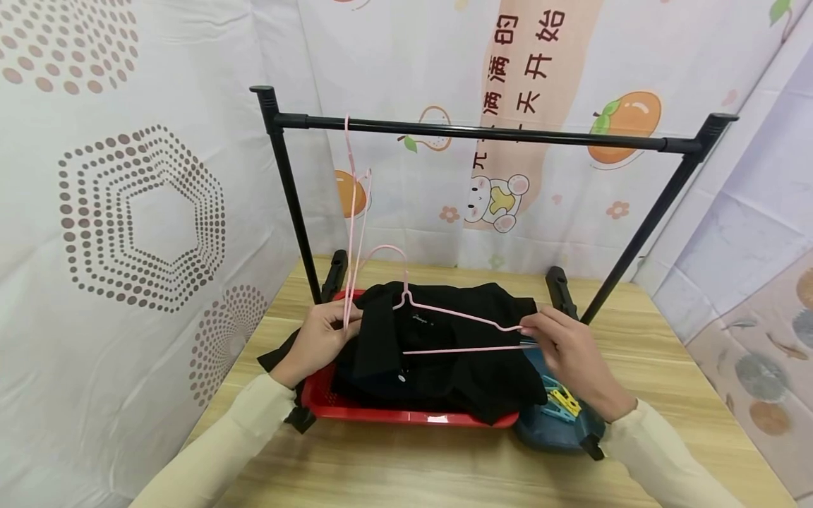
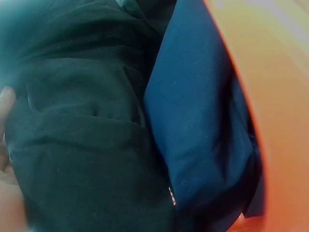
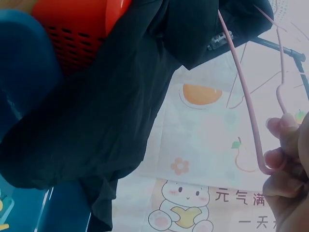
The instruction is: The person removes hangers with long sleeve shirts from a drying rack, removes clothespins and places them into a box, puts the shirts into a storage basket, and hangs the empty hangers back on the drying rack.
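My right hand [image 1: 565,353] pinches the right end of a pink clothes hanger [image 1: 457,312]; in the right wrist view, fingers curl round its bent corner. The hanger's left part is inside the neck of a black collared shirt [image 1: 489,381], hidden by cloth. With my left hand [image 1: 320,342] I grip the shirt's collar at its left side. Most of the shirt lies over a red basket [image 1: 413,416]. Dark cloth fills the left wrist view, with my left fingers [image 2: 6,104] only partly showing at its edge.
A black rack's rail [image 1: 444,130] spans above the basket. Another pink hanger [image 1: 353,212] hangs from it, close to my left hand. To the right, a blue tray [image 1: 546,439] holds blue and yellow clothespins [image 1: 562,403]. Printed curtains surround the wooden table [image 1: 356,466].
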